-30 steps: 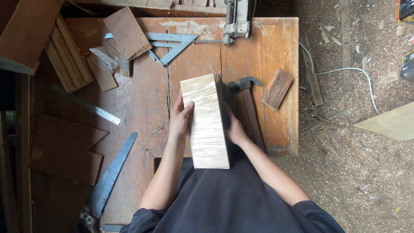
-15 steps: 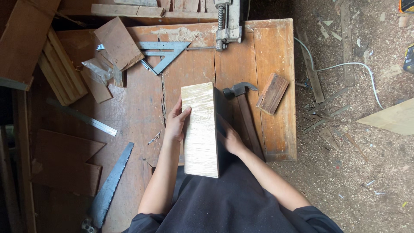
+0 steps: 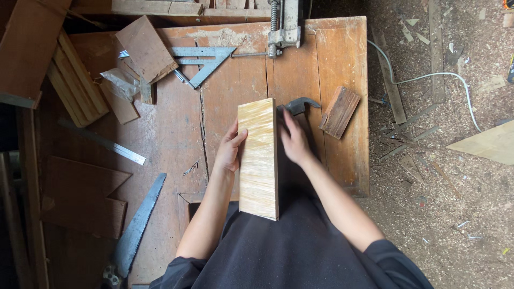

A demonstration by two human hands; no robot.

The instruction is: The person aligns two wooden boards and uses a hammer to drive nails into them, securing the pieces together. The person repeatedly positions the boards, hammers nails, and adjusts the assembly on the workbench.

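Workbench (image 3: 332, 59): both hands' fingers clasp pale plank (image 3: 258, 158), lengthwise away from person.

A woodworking shop: worn wooden workbench (image 3: 332, 59), handsaw (image 3: 140, 223), hammer (image 3: 300, 105), metal speed square (image 3: 206, 60), steel ruler (image 3: 110, 144), clamp (image 3: 284, 24), stacked offcuts (image 3: 80, 85), sawdust-strewn floor (image 3: 444, 214).

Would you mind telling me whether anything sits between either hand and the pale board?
Nothing visible does: the left hand presses the pale board on its left edge, and the right hand lies against its right edge.
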